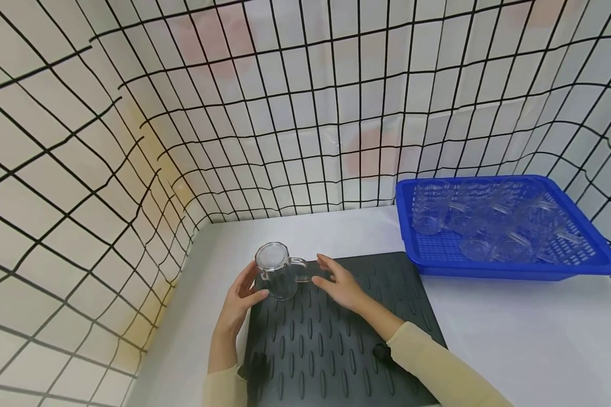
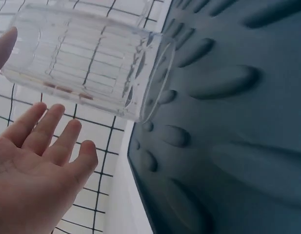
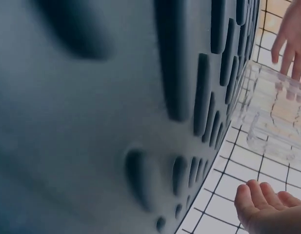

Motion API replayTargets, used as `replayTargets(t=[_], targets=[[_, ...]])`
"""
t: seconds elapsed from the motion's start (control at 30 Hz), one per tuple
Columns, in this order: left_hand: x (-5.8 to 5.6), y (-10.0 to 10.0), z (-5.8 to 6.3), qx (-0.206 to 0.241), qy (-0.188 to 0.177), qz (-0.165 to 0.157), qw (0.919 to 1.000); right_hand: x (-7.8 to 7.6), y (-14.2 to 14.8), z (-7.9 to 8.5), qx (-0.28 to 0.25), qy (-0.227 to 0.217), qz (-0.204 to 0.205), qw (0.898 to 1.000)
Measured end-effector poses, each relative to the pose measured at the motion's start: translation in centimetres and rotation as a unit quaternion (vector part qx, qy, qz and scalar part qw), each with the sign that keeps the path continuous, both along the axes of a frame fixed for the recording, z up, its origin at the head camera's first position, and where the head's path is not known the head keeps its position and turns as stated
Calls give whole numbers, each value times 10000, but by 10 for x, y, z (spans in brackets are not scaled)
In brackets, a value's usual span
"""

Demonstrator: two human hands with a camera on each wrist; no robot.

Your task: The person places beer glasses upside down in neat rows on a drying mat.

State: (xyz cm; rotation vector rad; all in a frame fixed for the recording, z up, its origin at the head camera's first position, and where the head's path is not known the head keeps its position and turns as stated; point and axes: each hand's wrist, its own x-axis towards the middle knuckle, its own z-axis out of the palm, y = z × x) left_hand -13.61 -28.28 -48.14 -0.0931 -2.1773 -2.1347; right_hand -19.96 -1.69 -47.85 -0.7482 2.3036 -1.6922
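A clear glass mug [image 1: 281, 278] stands upside down on the far left corner of a dark ridged mat [image 1: 331, 345], its handle pointing right. In the left wrist view, the mug's rim [image 2: 160, 83] meets the mat. My left hand [image 1: 240, 301] is at the mug's left side, fingers extended and thumb apart; whether it touches the glass is hard to tell. To the right of the handle, my right hand [image 1: 342, 284] holds nothing, its fingers relaxed and the thumb spread. The right wrist view shows a gap between the right fingers [image 3: 257, 195] and the mug.
A blue plastic basket [image 1: 494, 271] with several clear glass mugs [image 1: 511, 247] sits on the white table [image 1: 514, 328] to the right. Black wire grid panels [image 1: 305, 121] rise behind and along both sides of the table.
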Motion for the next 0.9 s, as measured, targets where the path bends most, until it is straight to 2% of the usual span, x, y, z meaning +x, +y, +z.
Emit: replayTargets(t=[0.2, 0.37, 0.6, 0.7, 0.9], targets=[[19, 3, 0, -550, -116, 162, 9983, 6, 19, 5, -81, 156, -68, 9998], [37, 4, -4, -1259, -374, 399, 9905, 11, 38, 6, -57, 333, -252, 9991], [60, 10, -6, -2038, -677, 541, 9752, 17, 67, 9, -175, 707, -471, 9962], [68, 15, -7, -2428, -763, 565, 9654, 18, 80, 12, -209, 826, -552, 9948], [81, 22, -6, -2938, -964, 445, 9500, 21, 105, 23, -141, 1030, -701, 9921]])
